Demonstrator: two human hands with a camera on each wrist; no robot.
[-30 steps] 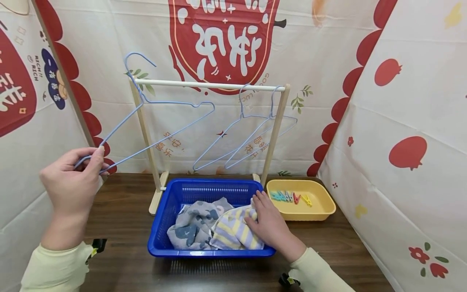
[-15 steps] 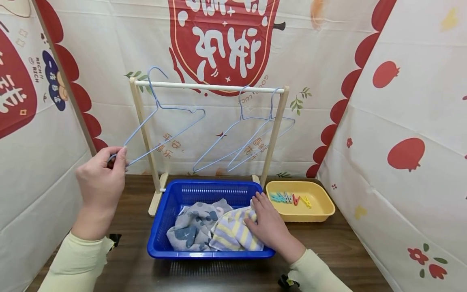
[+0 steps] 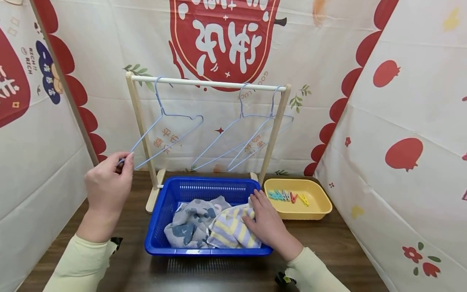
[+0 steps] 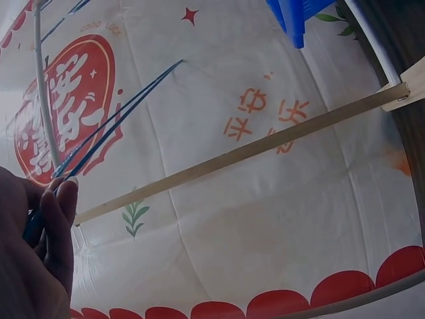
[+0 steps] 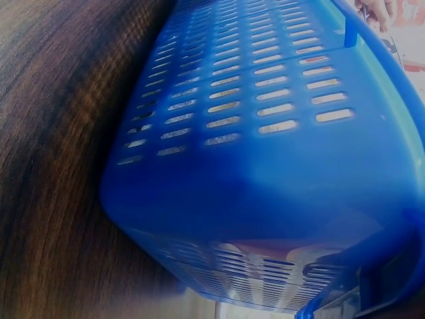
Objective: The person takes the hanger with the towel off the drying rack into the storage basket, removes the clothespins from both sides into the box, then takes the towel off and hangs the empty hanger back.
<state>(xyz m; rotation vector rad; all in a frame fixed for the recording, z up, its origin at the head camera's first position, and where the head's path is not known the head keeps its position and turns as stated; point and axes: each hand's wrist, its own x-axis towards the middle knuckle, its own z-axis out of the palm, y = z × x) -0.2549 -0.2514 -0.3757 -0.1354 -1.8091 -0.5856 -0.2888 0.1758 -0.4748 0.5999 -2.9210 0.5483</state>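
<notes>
My left hand (image 3: 109, 182) pinches the left end of a blue wire hanger (image 3: 178, 116). This hanger's hook loops over the white rod (image 3: 204, 83) of a wooden rack, near its left end. In the left wrist view the hanger (image 4: 174, 67) appears nearly edge-on beyond the fingertips. My right hand (image 3: 268, 221) rests, fingers extended, at the right side of a blue basket (image 3: 208, 252), over the edge of a striped yellow-and-lilac cloth (image 3: 233, 229). Beside that cloth lies a crumpled grey patterned cloth (image 3: 189, 223). The right wrist view shows the basket's slotted outer wall (image 5: 265, 173).
Two more blue hangers (image 3: 215, 140) hang toward the rod's right end. A yellow tray (image 3: 322, 211) with several coloured clothespins (image 3: 286, 196) stands right of the basket. Wooden rack posts (image 3: 140, 121) rise behind the basket, and printed cloth walls (image 3: 379, 105) enclose the dark wooden table.
My left hand has moved right with the hanger, and the hook has come down from above the rod onto it. My right hand has stayed at the basket's side.
</notes>
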